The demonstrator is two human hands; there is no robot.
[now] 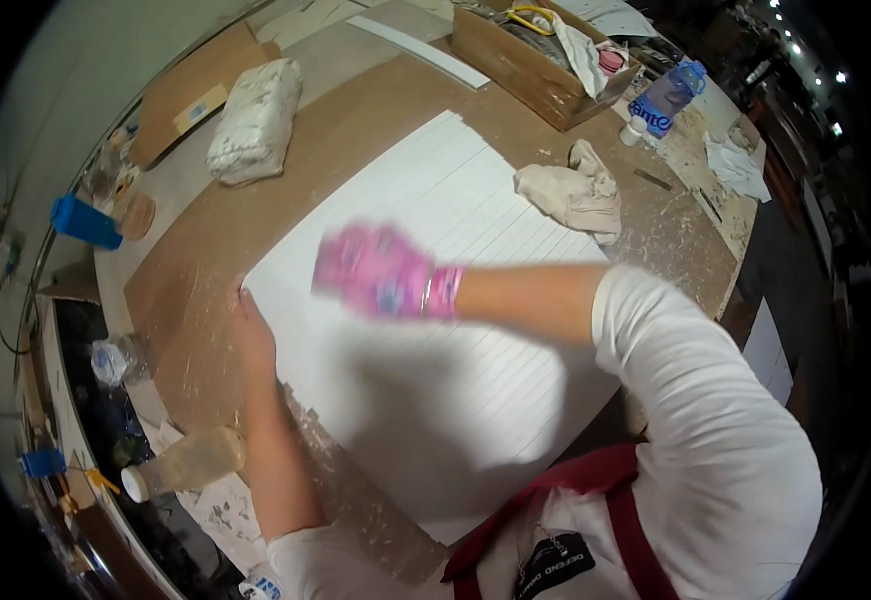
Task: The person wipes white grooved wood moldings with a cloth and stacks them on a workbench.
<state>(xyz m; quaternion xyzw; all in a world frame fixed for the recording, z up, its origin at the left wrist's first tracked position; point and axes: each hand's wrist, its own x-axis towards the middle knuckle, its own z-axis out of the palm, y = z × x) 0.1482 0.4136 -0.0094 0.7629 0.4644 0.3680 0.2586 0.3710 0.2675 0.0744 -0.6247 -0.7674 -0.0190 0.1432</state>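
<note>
Through the remote view, I see a lined white panel [445, 185] beneath the blurred, pink-gloved right hand [375, 270]; the left hand [252, 318] touches its corner. I can't tell either grip. I'd brace there, stroking evenly.

The brown, scuffed tabletop [185, 260] carries a lined white panel [435, 360] across its middle. Toward the far side lie a white bundle [255, 120], a white strip [420, 50] and an open box [515, 75]; on the right are a crumpled cloth [575, 195] and a blue bottle [667, 97].
</note>
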